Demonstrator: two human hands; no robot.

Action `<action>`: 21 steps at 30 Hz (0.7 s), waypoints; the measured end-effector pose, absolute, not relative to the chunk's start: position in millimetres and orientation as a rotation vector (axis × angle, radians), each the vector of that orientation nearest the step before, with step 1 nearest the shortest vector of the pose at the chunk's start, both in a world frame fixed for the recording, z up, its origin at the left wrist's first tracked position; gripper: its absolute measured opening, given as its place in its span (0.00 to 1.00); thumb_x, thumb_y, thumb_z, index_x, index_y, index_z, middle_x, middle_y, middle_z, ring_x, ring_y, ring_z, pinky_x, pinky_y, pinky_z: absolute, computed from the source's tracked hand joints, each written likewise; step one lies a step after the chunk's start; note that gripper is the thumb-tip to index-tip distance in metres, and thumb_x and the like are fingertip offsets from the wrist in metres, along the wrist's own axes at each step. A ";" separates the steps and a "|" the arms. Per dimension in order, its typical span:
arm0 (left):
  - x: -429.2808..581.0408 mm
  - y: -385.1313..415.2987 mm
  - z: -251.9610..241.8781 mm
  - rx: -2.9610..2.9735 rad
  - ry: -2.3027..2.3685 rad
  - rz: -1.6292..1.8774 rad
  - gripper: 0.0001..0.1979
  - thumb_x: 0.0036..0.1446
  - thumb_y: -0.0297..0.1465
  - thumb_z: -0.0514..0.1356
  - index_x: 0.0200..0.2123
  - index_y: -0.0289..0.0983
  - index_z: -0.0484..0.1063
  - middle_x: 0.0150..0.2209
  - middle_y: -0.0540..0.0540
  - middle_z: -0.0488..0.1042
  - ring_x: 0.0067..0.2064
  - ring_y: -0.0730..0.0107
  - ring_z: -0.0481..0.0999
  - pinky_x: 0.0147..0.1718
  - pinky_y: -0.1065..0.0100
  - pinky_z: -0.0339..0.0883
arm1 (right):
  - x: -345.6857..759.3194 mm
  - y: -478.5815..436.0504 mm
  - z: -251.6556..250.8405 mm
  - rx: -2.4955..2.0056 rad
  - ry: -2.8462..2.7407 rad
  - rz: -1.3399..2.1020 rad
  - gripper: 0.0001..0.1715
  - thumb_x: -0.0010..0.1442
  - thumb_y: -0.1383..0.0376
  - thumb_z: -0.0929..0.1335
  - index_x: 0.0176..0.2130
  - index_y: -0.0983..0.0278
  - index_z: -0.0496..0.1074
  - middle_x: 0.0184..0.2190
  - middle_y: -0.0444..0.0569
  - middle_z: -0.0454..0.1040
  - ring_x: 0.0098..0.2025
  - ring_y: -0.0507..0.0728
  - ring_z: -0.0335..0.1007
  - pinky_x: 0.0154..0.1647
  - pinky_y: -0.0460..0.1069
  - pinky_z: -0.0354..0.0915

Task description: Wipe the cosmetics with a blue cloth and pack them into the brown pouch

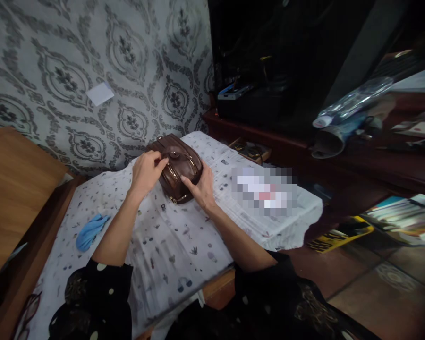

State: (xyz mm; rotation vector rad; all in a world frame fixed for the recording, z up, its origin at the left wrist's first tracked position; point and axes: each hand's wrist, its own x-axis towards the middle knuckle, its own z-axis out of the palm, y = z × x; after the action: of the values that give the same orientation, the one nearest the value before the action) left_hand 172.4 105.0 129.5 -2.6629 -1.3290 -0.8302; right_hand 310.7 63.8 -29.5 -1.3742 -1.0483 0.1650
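Observation:
A brown leather handbag (180, 166) with gold-coloured zips lies on a white patterned sheet (184, 236). At its left side is my left hand (147, 172), thumb and fingers drawn together on the bag near a zip; whether they pinch a zip pull is too small to tell. My right hand (203, 188) grips the opposite side, its thumb on the near face and its fingers along the side. A crumpled blue cloth item (90, 232) rests on the sheet left of my left forearm.
A pixelated patch (264, 191) covers something on the sheet at right. The patterned wall (123, 52) rises behind the bag. A wooden board (17, 189) stands at left. On a dark red shelf at right lie a clear plastic bottle (354, 101) and an open drawer (250, 150).

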 end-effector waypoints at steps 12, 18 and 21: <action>169.3 87.7 112.9 -2.833 -1.165 -0.977 0.13 0.57 0.35 0.59 0.23 0.39 0.64 0.26 0.50 0.68 0.35 0.64 0.70 0.36 0.64 0.62 | 309.9 66.3 -29.7 -1.377 -1.036 0.130 0.54 0.55 0.37 0.69 0.66 0.67 0.55 0.60 0.65 0.64 0.62 0.70 0.60 0.62 0.66 0.59; 174.7 85.1 110.8 -2.756 -1.182 -0.955 0.05 0.60 0.33 0.59 0.31 0.39 0.69 0.33 0.47 0.73 0.39 0.61 0.71 0.42 0.62 0.64 | 314.2 64.9 -30.9 -1.292 -1.013 0.237 0.43 0.61 0.43 0.65 0.65 0.64 0.57 0.59 0.60 0.65 0.62 0.67 0.59 0.65 0.66 0.57; 188.1 79.4 112.7 -2.716 -1.101 -0.922 0.11 0.57 0.30 0.63 0.45 0.39 0.73 0.43 0.45 0.75 0.47 0.57 0.70 0.48 0.59 0.65 | 316.7 64.9 -32.1 -1.247 -1.027 0.232 0.36 0.65 0.47 0.62 0.64 0.63 0.58 0.59 0.59 0.66 0.63 0.66 0.59 0.65 0.65 0.56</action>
State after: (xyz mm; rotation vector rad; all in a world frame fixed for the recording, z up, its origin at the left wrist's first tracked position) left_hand 188.1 79.4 112.7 -2.7159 -1.1012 -0.9222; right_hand 316.7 64.9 -32.1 -1.2473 -1.0268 0.2317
